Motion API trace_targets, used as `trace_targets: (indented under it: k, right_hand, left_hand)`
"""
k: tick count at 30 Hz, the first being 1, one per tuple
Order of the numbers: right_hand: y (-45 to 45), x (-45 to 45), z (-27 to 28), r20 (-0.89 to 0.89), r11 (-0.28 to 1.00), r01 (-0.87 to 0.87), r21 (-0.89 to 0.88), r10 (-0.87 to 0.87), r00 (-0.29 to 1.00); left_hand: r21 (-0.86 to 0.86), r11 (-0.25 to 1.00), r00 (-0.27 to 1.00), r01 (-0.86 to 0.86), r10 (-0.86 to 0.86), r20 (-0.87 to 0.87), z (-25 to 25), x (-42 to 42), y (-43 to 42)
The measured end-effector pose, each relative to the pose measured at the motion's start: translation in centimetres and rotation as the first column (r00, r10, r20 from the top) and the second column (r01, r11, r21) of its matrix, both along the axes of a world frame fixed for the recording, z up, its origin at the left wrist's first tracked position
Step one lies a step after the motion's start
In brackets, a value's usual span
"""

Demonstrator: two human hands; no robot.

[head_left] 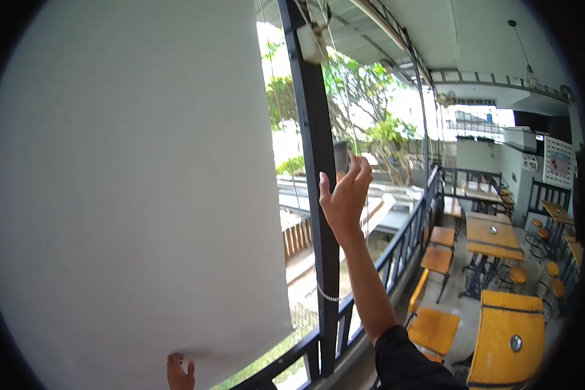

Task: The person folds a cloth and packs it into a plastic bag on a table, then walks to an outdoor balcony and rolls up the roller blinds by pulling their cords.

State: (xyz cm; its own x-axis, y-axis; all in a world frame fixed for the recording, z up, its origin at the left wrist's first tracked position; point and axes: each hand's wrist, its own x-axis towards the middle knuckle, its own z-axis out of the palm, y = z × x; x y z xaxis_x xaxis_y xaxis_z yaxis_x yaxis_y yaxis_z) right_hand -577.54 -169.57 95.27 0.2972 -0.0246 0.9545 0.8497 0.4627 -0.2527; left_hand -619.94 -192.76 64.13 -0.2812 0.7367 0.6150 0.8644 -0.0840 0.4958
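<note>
A large white roller blind (pixel 136 175) hangs down the left side. My left hand (pixel 180 374) is low against it, fingers bent and thumb apart, with nothing visible between them; its lower part is cut off by the frame. My right hand (pixel 346 201) is raised beside a dark metal post (pixel 315 130). Its fingers are spread and curved, the thumb over the post's edge. A thin cord runs down close to the fingertips; whether they touch it I cannot tell. Lower down, a white bead chain (pixel 328 296) loops across the post.
A dark railing (pixel 396 253) runs from the post into the distance. On the right are wooden tables (pixel 494 235), chairs (pixel 435 328) and round stools (pixel 518 275). Trees (pixel 364 84) and low roofs lie outside. A pale block (pixel 312 44) hangs near the post's top.
</note>
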Motion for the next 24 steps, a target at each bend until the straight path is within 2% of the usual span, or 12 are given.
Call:
trace_targets:
  k: [2, 3, 7, 10, 12, 13, 14, 15, 19, 20, 22, 24]
  right_hand:
    - [0.7, 1.5, 1.2, -0.04, 0.997, 0.047, 0.057, -0.045, 0.998]
    - [0.3, 2.3, 1.8, -0.062, 0.994, 0.073, 0.079, -0.069, 0.996]
    - [1.2, 4.9, 3.2, -0.073, 0.971, 0.196, -0.136, -0.207, 0.976]
    - [3.9, 5.4, 2.9, 0.005, 0.972, -0.073, -0.222, 0.076, 0.997]
    - [3.3, 5.0, 2.9, -0.083, 0.828, -0.487, -0.276, 0.485, 0.871]
    - [3.3, 4.5, 2.6, -0.053, 0.817, -0.542, -0.196, 0.543, 0.838]
    - [2.7, 4.4, 2.7, -0.11, 0.725, -0.636, -0.265, 0.632, 0.767]
    - [2.7, 4.1, 2.8, -0.099, 0.675, -0.68, -0.285, 0.685, 0.722]
    - [3.7, 3.1, 3.1, -0.09, 0.468, -0.841, -0.271, 0.858, 0.506]
    - [2.6, 3.2, 3.1, 0.002, 0.497, -0.854, -0.152, 0.865, 0.502]
    - [0.6, 2.9, 2.2, -0.025, 0.456, -0.89, -0.02, 0.89, 0.456]
    - [-1.1, 3.3, 1.8, -0.046, 0.434, -0.9, -0.037, 0.899, 0.436]
  left_hand:
    - [-0.037, 0.999, 0.998, -0.019, 0.017, -0.063, -0.3, 1.3, -0.4]
    - [0.011, 0.999, 0.961, -0.052, 0.053, -0.271, -1.6, 1.1, -0.1]
    - [-0.035, 0.998, 0.999, -0.048, 0.048, -0.016, -3.1, 4.0, 0.1]
    - [-0.047, 0.999, 1.0, 0.023, -0.024, -0.017, -5.1, 4.8, 0.7]
    - [-0.004, 1.0, 0.996, 0.018, -0.018, -0.093, -7.0, 5.1, 1.2]
    - [-0.04, 0.999, 0.998, 0.009, -0.012, -0.065, -7.4, 5.9, 1.2]
    - [-0.077, 0.997, 0.999, 0.002, -0.005, -0.038, -7.7, 6.7, 1.1]
    - [-0.096, 0.995, 0.999, 0.005, -0.001, 0.04, -8.0, 7.4, 1.1]
    - [-0.097, 0.995, 1.0, -0.008, 0.009, 0.009, -9.2, 9.4, 1.0]
    - [-0.123, 0.992, 0.999, -0.005, 0.009, 0.035, -9.0, 10.2, 0.8]
    - [-0.147, 0.989, 0.998, -0.007, 0.017, 0.066, -9.1, 11.2, 0.6]
    - [-0.203, 0.979, 0.999, 0.012, -0.001, 0.051, -9.6, 11.8, 0.9]
